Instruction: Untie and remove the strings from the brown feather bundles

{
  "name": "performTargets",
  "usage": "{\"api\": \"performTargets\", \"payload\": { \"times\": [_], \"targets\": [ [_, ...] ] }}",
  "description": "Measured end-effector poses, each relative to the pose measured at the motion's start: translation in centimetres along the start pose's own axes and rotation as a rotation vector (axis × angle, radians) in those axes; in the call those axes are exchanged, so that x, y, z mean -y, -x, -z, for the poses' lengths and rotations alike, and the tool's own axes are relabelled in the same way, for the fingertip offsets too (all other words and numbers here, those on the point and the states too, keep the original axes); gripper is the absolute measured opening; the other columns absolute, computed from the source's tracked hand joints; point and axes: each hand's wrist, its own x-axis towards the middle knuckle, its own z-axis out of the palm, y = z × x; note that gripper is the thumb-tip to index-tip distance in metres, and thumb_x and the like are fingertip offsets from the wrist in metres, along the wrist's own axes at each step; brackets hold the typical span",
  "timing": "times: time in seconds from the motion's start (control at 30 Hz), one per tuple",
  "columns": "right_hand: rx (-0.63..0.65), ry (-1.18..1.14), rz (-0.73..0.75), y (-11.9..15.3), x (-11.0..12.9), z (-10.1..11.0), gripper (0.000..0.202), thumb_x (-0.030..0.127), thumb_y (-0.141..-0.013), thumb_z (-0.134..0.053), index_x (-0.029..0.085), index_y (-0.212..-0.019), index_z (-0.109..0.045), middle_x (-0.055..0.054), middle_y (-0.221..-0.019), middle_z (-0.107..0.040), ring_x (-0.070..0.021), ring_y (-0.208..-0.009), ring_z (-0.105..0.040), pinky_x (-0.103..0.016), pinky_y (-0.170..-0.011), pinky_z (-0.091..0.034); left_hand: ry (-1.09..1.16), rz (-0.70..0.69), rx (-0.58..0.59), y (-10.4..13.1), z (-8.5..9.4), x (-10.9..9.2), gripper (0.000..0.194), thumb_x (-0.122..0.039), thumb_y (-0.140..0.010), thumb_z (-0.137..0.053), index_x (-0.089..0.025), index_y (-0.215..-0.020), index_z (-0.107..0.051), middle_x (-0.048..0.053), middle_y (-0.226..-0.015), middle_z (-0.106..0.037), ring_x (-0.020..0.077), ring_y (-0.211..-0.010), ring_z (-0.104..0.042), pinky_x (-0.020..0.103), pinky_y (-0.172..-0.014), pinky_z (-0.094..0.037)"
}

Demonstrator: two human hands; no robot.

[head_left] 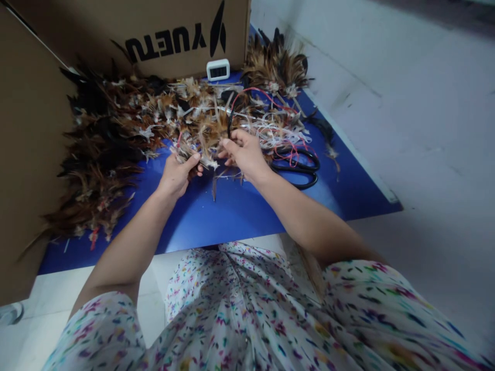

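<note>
My left hand [175, 172] is closed round a small bunch of feathers [187, 150], its pale quill ends and fluff sticking out past the thumb. Just to the right, my right hand [249, 157] pinches a slim dark feather [230, 122] that rises from its fingertips. The fingers partly hide where it is gripped. Brown feathers [212, 131] lie right behind both hands. Black-handled scissors [299, 167] rest on the blue table beside my right wrist, with pink string [294, 153] tangled over them.
A long heap of brown and black feathers [104, 139] covers the left and back of the blue table [232, 211]. White strips [276, 131] lie at the right, near another feather pile [276, 64]. A small white digital clock [218, 70] stands before a cardboard box [174, 20]. A wall borders the right side.
</note>
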Motion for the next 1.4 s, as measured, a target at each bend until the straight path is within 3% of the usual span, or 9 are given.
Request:
{"api": "performTargets", "payload": {
  "times": [0.17, 0.37, 0.57, 0.8, 0.97, 1.07, 1.23, 1.3, 1.4],
  "targets": [
    [-0.121, 0.158, 0.259, -0.4, 0.2, 0.7, 0.021, 0.036, -0.088, -0.067, 0.023, -0.078, -0.053, -0.002, -0.089, -0.062, -0.0184, -0.096, -0.061, -0.029, -0.076, -0.052, 0.033, -0.076, -0.022, 0.1, -0.1, -0.4, 0.044, -0.037, -0.063, -0.092, -0.020, -0.086, -0.058, -0.007, -0.057, -0.056, 0.0084, -0.047, -0.056, 0.018, -0.044, -0.047],
    [0.155, 0.143, 0.223, 0.8, 0.8, 0.0, 0.022, 0.039, -0.087, -0.067, 0.023, -0.075, -0.058, 0.003, -0.068, -0.056, -0.0128, -0.064, -0.053, -0.027, -0.063, -0.044, 0.027, -0.140, 0.068, 1.2, -0.9, -1.7, 0.050, -0.041, -0.065, -0.091, -0.024, -0.100, -0.060, -0.006, -0.060, -0.059, 0.0091, -0.044, -0.055, 0.021, -0.043, -0.048],
    [0.295, 0.254, 0.301, 1.0, 0.3, -0.3, 0.007, 0.027, -0.081, -0.071, 0.020, -0.082, -0.070, 0.003, -0.073, -0.063, -0.0116, -0.068, -0.052, -0.026, -0.068, -0.043, -0.050, -0.106, 0.119, 1.5, -0.7, -1.8, 0.035, -0.039, -0.070, -0.088, -0.019, -0.082, -0.062, -0.004, -0.055, -0.054, 0.0083, -0.039, -0.051, 0.022, -0.038, -0.043],
    [0.189, 0.406, 0.367, 0.7, 1.0, 0.9, 0.010, 0.018, -0.086, -0.065, 0.019, -0.092, -0.073, -0.002, -0.090, -0.071, -0.0157, -0.082, -0.062, -0.032, -0.084, -0.047, -0.011, -0.408, -0.022, 0.5, 1.6, -4.5, 0.040, -0.039, -0.069, -0.090, -0.018, -0.078, -0.057, -0.008, -0.056, -0.054, 0.0045, -0.042, -0.050, 0.018, -0.037, -0.040],
    [0.691, 0.700, 0.467, 3.4, 1.2, -0.1, 0.020, 0.011, -0.091, -0.061, 0.016, -0.107, -0.072, -0.008, -0.108, -0.072, -0.0180, -0.099, -0.065, -0.034, -0.093, -0.048, -0.095, -0.522, -0.225, 1.0, 5.1, -7.3, 0.046, -0.035, -0.062, -0.095, -0.018, -0.077, -0.055, -0.008, -0.060, -0.057, 0.0047, -0.043, -0.051, 0.019, -0.034, -0.040],
    [0.836, 0.997, 0.566, 4.8, 2.3, -0.5, 0.024, 0.012, -0.095, -0.055, 0.015, -0.114, -0.070, -0.012, -0.118, -0.069, -0.0217, -0.108, -0.063, -0.037, -0.095, -0.047, -0.321, -0.438, -0.355, 3.3, 7.7, -8.5, 0.039, -0.032, -0.062, -0.092, -0.017, -0.070, -0.058, -0.007, -0.052, -0.056, 0.0072, -0.040, -0.051, 0.022, -0.035, -0.044],
    [0.590, 1.279, 0.661, 5.0, 5.6, 2.2, 0.032, 0.005, -0.095, -0.044, 0.014, -0.112, -0.069, -0.013, -0.108, -0.070, -0.0244, -0.102, -0.063, -0.039, -0.090, -0.046, -0.807, -0.072, -0.416, 9.0, 12.3, -10.1, 0.013, -0.037, -0.077, -0.078, -0.029, -0.084, -0.071, -0.014, -0.058, -0.065, 0.0091, -0.052, -0.055, 0.022, -0.048, -0.049],
    [0.503, 1.348, 0.573, 4.6, 6.5, 4.5, 0.031, 0.006, -0.093, -0.044, 0.016, -0.108, -0.070, -0.012, -0.104, -0.071, -0.0248, -0.099, -0.063, -0.039, -0.089, -0.046, -0.975, 0.054, -0.410, 10.4, 14.1, -10.2, 0.015, -0.045, -0.078, -0.073, -0.031, -0.074, -0.068, -0.017, -0.054, -0.063, 0.0101, -0.052, -0.056, 0.020, -0.044, -0.046],
    [0.374, 1.526, 0.399, 4.3, 6.4, 8.5, 0.029, 0.009, -0.091, -0.045, 0.015, -0.104, -0.070, -0.016, -0.105, -0.071, -0.0293, -0.098, -0.064, -0.042, -0.085, -0.048, -1.049, 0.238, -0.332, 10.9, 17.4, -9.5, 0.015, -0.050, -0.074, -0.070, -0.045, -0.088, -0.069, -0.023, -0.053, -0.063, 0.0096, -0.048, -0.057, 0.018, -0.042, -0.044]
  ]
}}
